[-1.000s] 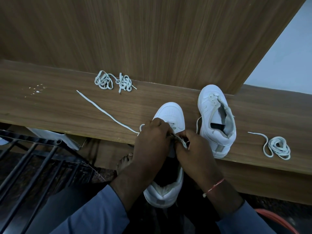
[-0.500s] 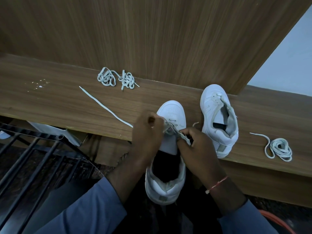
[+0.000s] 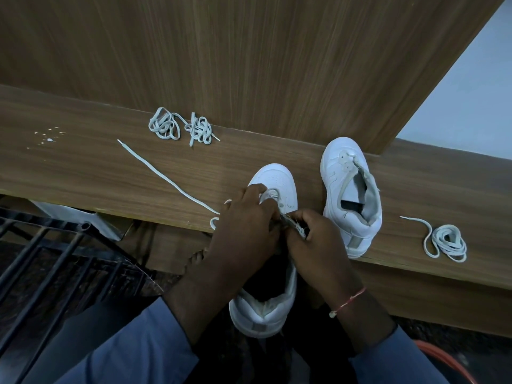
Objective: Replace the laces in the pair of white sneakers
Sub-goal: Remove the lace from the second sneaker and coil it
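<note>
**RISK NOTES: LACING OF THE NEAR SNEAKER**

Found the near sneaker at lower centre of the frame, toe resting on the front edge of the tabletop, heel overhanging toward the body. Found the second sneaker just right of it, wholly on the tabletop, with no lace seen in it.

Observed the left hand curled over the lowest eyelets, gripping the lace. Traced the free length of that lace up and left across the tabletop. Observed the right hand pinching a frayed strip beside the tongue. Could not tell whether lace end or tongue edge.

Judged the following faults possible:

- Slipped sneaker: caused by a hard pull with only the toe supported.
- Uneven ends: caused by drawing the long left run through without matching the other side.
- Jammed or split tip: caused by forcing a frayed end into an eyelet.
- Twisted flat lace: caused by threading without flattening, unseen beneath the fingers.
- Mixed-up laces: caused by reaching for the tangled laces at upper centre-left instead of the coiled lace at far right. Could not tell old from new by appearance.
</note>
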